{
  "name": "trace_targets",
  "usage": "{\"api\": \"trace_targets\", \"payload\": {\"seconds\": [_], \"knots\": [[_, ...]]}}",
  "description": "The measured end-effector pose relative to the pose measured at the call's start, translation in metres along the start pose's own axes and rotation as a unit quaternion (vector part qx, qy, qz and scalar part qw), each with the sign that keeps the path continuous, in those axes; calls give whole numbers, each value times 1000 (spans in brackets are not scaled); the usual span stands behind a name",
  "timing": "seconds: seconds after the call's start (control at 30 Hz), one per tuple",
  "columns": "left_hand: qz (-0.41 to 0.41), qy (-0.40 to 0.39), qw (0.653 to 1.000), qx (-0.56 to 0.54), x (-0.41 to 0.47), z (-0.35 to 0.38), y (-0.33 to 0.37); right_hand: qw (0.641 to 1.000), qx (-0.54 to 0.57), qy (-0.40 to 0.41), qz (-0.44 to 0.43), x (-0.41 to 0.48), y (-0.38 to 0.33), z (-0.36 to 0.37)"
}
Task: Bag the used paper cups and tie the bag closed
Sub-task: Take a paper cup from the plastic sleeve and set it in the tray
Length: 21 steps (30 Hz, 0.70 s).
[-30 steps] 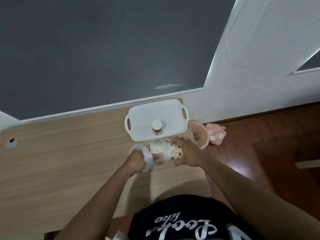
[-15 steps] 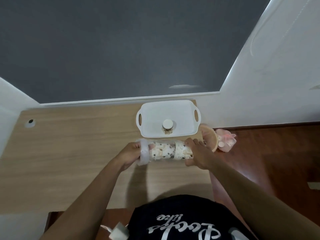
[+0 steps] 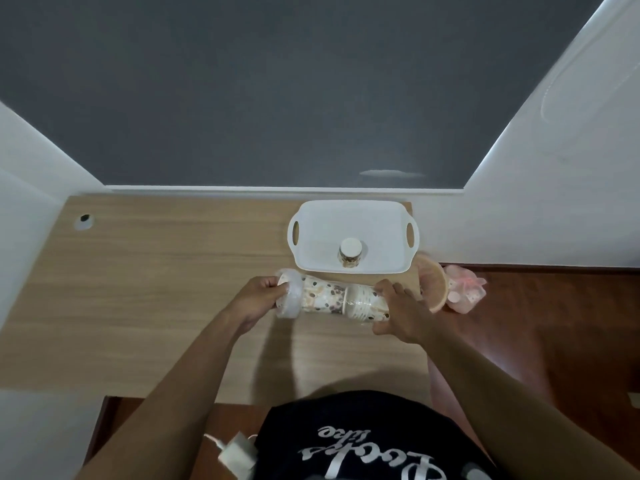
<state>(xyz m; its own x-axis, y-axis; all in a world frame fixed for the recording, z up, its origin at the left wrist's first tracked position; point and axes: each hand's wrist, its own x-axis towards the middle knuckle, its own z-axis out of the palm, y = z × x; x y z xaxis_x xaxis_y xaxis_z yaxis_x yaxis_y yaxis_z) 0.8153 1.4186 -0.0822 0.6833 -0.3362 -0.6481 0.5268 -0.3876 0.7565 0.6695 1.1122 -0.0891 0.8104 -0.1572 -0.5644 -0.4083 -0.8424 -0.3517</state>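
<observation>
A stack of patterned paper cups (image 3: pixel 332 297) lies sideways above the wooden table (image 3: pixel 156 289), just in front of the white tray. A clear plastic bag (image 3: pixel 292 297) is bunched in a thick ring around the stack's left end. My left hand (image 3: pixel 259 299) grips that bunched bag edge. My right hand (image 3: pixel 401 313) curls around the stack's right end, where the cup rims show. The far tip of the stack is hidden behind my right hand.
A white handled tray (image 3: pixel 311 251) stands at the table's back right with a small white-lidded jar (image 3: pixel 350 256) in it. A round wooden lid (image 3: pixel 433 285) and a pink bag (image 3: pixel 464 289) lie past the table's right edge. A white charger (image 3: pixel 237 453) hangs near my waist.
The view has swung and the stack now lies level across the table's front of the tray. My hands have drawn apart, so more of the cups shows between them.
</observation>
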Motion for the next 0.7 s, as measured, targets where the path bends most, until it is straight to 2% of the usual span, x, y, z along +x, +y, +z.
{"api": "trace_targets", "payload": {"seconds": [0.37, 0.5, 0.7], "knots": [[107, 103, 989, 12, -6, 23, 18, 1000, -16, -12, 19, 7, -11, -8], [152, 107, 982, 26, -11, 32, 20, 999, -31, -9, 33, 11, -10, -7], [126, 112, 986, 10, -6, 35, 13, 996, -59, 0, 62, 18, -8, -4]]}}
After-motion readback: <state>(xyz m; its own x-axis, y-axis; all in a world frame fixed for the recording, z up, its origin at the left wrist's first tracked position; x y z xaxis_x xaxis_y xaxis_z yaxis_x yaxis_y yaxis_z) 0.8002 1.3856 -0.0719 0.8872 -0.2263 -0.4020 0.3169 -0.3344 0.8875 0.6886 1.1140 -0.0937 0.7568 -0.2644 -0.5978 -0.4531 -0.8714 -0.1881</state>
